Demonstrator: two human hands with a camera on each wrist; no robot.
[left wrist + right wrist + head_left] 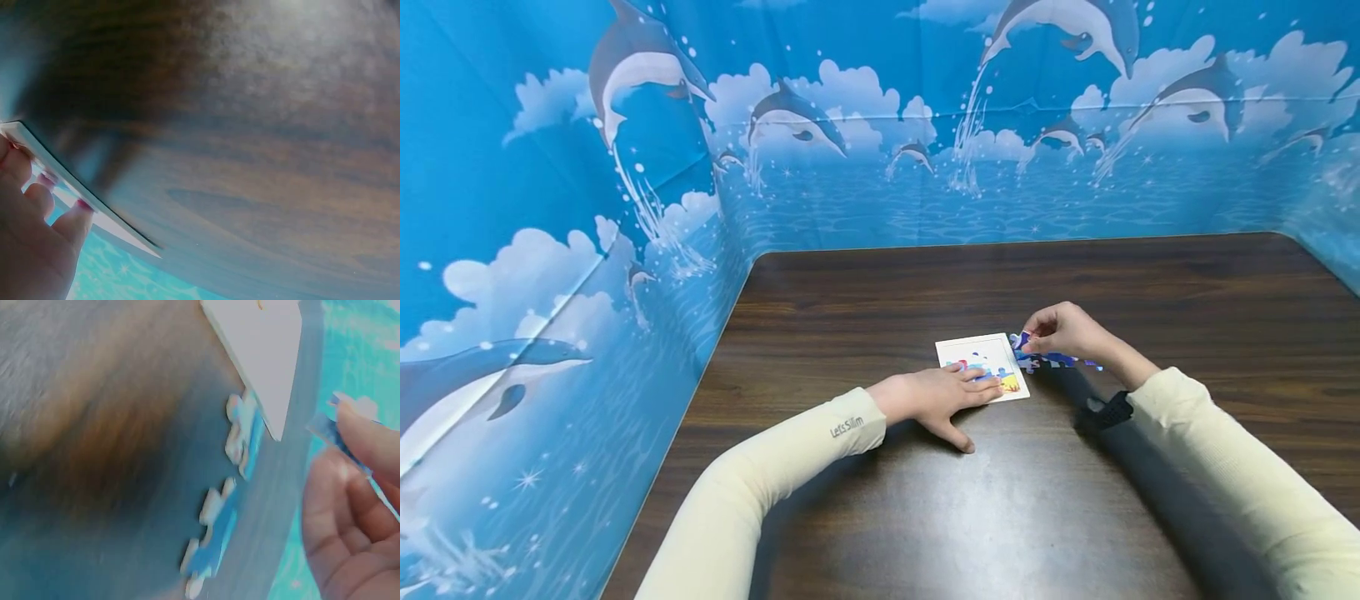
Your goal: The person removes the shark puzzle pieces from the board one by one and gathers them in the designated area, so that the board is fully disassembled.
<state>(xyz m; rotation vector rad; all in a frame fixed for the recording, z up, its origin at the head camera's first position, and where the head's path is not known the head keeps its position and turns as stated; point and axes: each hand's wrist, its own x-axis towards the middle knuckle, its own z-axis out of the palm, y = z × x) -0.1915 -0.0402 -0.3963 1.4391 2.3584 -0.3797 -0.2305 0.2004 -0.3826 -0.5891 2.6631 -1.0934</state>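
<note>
A white puzzle board with a partly filled colourful picture lies flat on the table. My left hand rests on it with the fingers straight and spread, covering the lower part of the picture; its fingertips show on the board in the left wrist view. Just past the board's right edge, my right hand pinches a blue puzzle piece between thumb and fingers, lifted off the table. Several loose blue puzzle pieces lie beside the board, below this hand.
The dark wooden table has a rounded back edge. A blue dolphin-print cloth hangs behind it and along its left side. A black band is at the right wrist.
</note>
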